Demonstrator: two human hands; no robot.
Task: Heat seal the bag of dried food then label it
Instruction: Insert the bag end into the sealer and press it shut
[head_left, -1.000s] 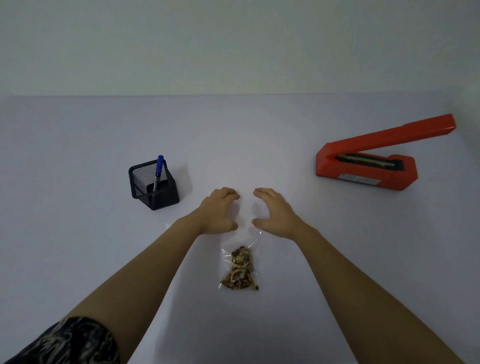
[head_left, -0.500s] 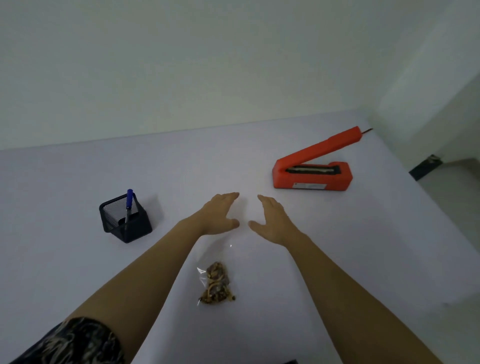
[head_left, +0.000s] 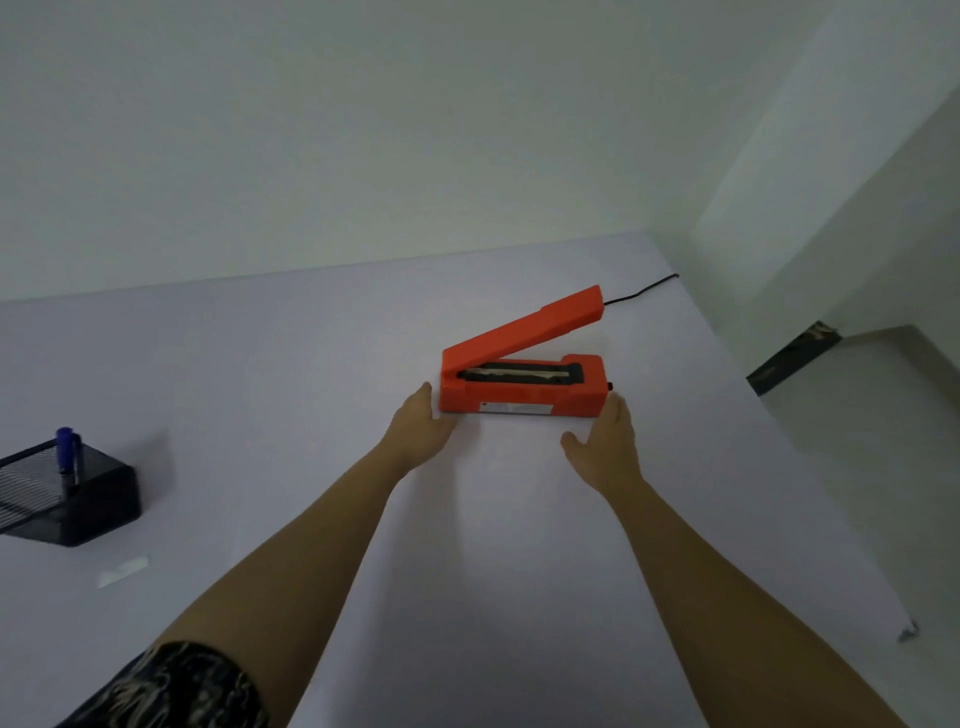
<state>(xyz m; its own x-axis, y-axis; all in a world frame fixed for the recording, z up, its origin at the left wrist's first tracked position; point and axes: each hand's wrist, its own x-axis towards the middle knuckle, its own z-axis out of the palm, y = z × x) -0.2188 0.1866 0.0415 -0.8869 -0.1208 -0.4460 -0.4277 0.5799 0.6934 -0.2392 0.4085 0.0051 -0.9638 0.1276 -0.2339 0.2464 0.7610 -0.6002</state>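
Currently both hands are stretched out toward the orange heat sealer, which sits on the white table right of the middle and toward its far side, with its long side facing the person. Its lid arm is hinged at the left end and stands raised at a slant, so the dark sealing strip on top of the base lies exposed. A pale rating plate runs along the front face, a small black knob sticks out of the right end, and a black cord trails from behind the raised arm toward the table's far right corner. The left hand is released, fingers straight and together, with its fingertips just beside the sealer's left end. The right hand is likewise relaxed and holds nothing, thumb spread to the side, fingers reaching up just beside the right end of the base. Whether either hand actually touches the casing cannot be told from this angle. Neither hand is curled round anything. Well apart at the left edge of the view stands a black mesh pen holder with a blue pen upright inside it. Near it, closer to the person, a small white slip lies flat on the table. A dark patterned sleeve shows on the left arm at the bottom of the view.
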